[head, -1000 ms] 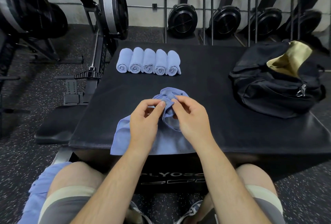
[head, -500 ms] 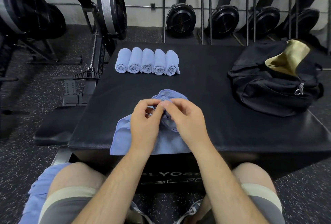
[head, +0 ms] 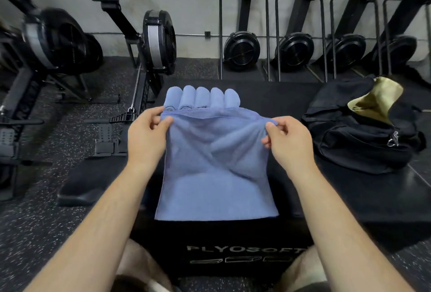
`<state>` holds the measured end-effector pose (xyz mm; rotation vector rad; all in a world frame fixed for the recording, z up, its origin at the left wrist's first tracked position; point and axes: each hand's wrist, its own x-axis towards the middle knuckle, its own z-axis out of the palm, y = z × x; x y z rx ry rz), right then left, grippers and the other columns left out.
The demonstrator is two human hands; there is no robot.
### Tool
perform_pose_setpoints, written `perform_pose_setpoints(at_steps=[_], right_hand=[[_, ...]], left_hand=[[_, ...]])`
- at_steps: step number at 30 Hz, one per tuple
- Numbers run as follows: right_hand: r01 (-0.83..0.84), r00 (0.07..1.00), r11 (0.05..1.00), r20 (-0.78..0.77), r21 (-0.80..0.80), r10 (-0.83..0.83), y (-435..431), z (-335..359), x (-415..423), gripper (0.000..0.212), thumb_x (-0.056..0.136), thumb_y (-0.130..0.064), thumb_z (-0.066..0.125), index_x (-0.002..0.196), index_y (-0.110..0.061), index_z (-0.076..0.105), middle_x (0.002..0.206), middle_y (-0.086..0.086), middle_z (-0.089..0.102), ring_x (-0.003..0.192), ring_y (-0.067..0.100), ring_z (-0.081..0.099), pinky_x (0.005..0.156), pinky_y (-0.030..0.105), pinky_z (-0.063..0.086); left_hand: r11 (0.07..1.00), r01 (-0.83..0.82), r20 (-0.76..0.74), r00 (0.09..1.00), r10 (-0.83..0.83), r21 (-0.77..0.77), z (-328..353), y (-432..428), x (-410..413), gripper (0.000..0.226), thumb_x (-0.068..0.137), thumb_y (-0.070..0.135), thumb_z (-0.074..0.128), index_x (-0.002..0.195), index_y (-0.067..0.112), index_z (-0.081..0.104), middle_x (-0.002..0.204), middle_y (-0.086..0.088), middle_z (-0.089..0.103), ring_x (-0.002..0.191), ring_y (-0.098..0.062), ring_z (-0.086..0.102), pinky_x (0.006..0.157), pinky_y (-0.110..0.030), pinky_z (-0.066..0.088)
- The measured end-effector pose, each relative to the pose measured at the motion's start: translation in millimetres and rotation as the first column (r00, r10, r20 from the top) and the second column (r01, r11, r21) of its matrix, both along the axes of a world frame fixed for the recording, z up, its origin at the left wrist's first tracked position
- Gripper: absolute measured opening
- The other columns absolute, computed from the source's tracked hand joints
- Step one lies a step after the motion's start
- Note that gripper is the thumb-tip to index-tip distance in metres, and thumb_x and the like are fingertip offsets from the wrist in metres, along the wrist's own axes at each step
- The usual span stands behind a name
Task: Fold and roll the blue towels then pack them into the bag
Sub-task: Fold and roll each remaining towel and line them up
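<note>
A blue towel [head: 217,170] hangs spread out in front of me, lifted off the black padded box [head: 349,198]. My left hand [head: 147,135] pinches its upper left corner and my right hand [head: 286,140] pinches its upper right corner. The lower edge of the towel reaches the front edge of the box. Behind the held towel, several rolled blue towels [head: 203,97] lie side by side on the box, their near ends hidden by it. The black bag [head: 363,137] sits on the right of the box, its top open and showing a gold lining.
Rowing machines [head: 158,39] stand on the speckled floor to the left and along the back wall. A black padded bench [head: 88,184] lies left of the box.
Both hands were together over the crumpled towel on the box. They have moved apart and upward, spreading the towel out flat between them. The camera has tilted up.
</note>
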<state>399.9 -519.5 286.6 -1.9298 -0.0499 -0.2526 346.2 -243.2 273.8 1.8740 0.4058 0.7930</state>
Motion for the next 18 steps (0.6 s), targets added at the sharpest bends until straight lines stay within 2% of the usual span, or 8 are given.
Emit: perform_pose_setpoints(at_steps=[2,5,7,10,12,14,18], right_hand=[[-0.002,1.000,1.000,-0.002,-0.013,0.002,-5.0,9.4,13.7,0.012,0.098,-0.017,0.056,0.092,-0.018,0.066,0.067,-0.001,0.072,0.057,0.006,0.066,0.071,0.027,0.054],[-0.007,1.000,0.999,0.022,-0.040,0.008,-9.4,24.9,31.5,0.014,0.100,-0.014,0.053,0.094,-0.017,0.066,0.078,0.009,0.072,0.055,0.002,0.063,0.072,0.028,0.054],[-0.008,0.999,0.998,0.052,-0.059,0.011,-10.9,37.2,39.6,0.015,0.100,-0.013,0.053,0.096,-0.018,0.067,0.080,0.010,0.071,0.056,0.001,0.062,0.071,0.027,0.053],[-0.018,0.996,0.998,0.090,-0.062,0.024,-11.2,59.1,47.6,0.015,0.100,-0.014,0.054,0.096,-0.018,0.068,0.071,0.006,0.068,0.058,0.007,0.061,0.070,0.028,0.049],[-0.027,0.994,0.998,0.106,-0.065,0.034,-10.3,76.2,49.9,0.015,0.100,-0.016,0.053,0.097,-0.016,0.068,0.069,0.005,0.067,0.056,0.008,0.060,0.068,0.026,0.047],[-0.029,0.993,0.996,0.115,-0.085,0.038,-7.8,91.9,51.8,0.017,0.101,-0.019,0.051,0.096,-0.013,0.067,0.067,0.004,0.067,0.053,0.004,0.058,0.065,0.025,0.046],[-0.052,0.990,0.998,0.127,-0.040,0.057,-1.5,119.2,57.5,0.025,0.099,-0.024,0.051,0.091,-0.004,0.065,0.055,-0.002,0.063,0.060,0.014,0.059,0.077,0.038,0.054]], left_hand=[[0.999,-0.028,-0.040,0.999,0.029,0.022,12.4,18.5,6.1,0.008,0.093,0.017,0.069,0.097,0.024,0.073,0.076,0.012,0.066,0.064,0.009,0.056,0.069,-0.011,0.043],[0.999,-0.011,-0.054,0.998,0.009,-0.038,29.9,39.3,15.7,0.004,0.091,0.020,0.072,0.091,0.022,0.075,0.080,0.007,0.072,0.072,-0.003,0.063,0.079,-0.027,0.053],[0.999,0.008,-0.069,0.998,-0.011,-0.045,43.2,45.8,19.8,0.004,0.091,0.022,0.073,0.088,0.025,0.074,0.079,0.009,0.071,0.068,0.000,0.061,0.074,-0.024,0.049],[0.995,0.023,-0.047,0.999,-0.027,-0.099,62.5,52.2,23.8,0.005,0.090,0.027,0.075,0.087,0.024,0.075,0.070,0.014,0.066,0.053,0.004,0.052,0.059,-0.019,0.041],[0.982,0.060,-0.015,0.998,-0.064,-0.179,78.6,55.6,23.4,0.010,0.091,0.028,0.075,0.086,0.019,0.076,0.059,0.011,0.057,0.047,-0.005,0.042,0.051,-0.021,0.034],[0.959,0.121,0.031,0.993,-0.117,-0.255,95.0,58.7,22.7,0.014,0.091,0.029,0.074,0.086,0.016,0.076,0.060,0.003,0.048,0.047,-0.011,0.031,0.048,-0.023,0.024],[0.949,0.164,0.068,0.986,-0.151,-0.269,125.1,56.9,21.0,0.018,0.093,0.030,0.072,0.085,0.014,0.072,0.048,0.010,0.040,0.040,-0.008,0.026,0.039,-0.016,0.023]])
